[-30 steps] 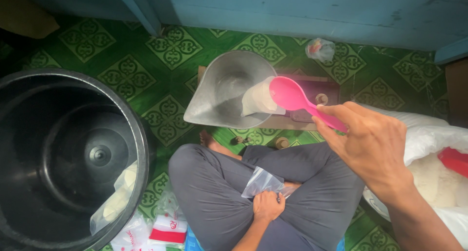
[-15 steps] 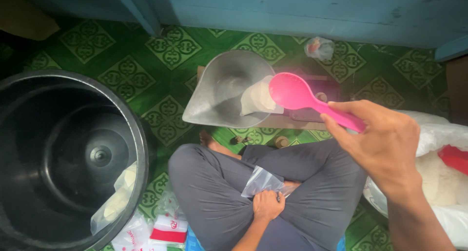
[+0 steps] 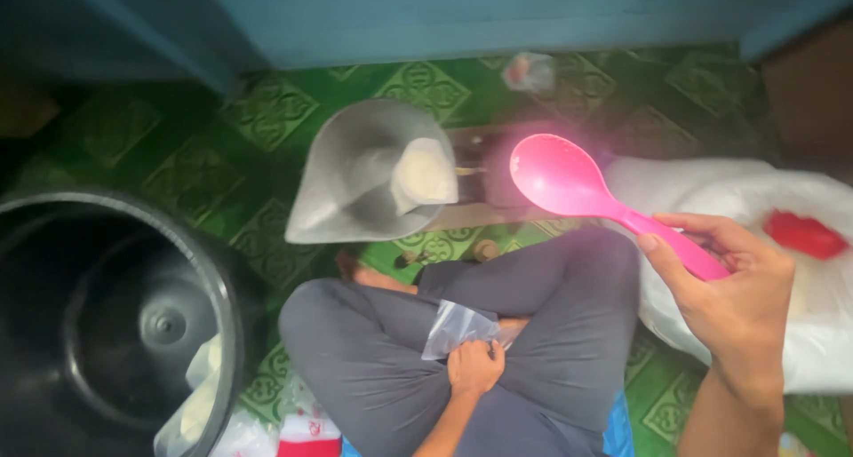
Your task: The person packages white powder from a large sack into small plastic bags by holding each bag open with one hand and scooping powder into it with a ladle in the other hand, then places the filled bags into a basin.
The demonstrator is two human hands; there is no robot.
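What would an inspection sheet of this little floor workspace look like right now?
Surface: green patterned floor; person sits cross-legged on it.
Job's things: pink spoon, looks empty; small clear bag; metal scale pan holding white powder.
Clutter: black bucket; large white sack with a red item inside; packets by the knee.
Hands: right hand grips the spoon handle; left hand pinches the clear bag on the lap.
Cables: nothing seen.
Surroundings: blue wooden wall.

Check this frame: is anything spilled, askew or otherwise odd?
Nothing looks spilled. The metal scale pan sits tilted with white grains heaped to one side. The pink spoon in the right hand looks empty.
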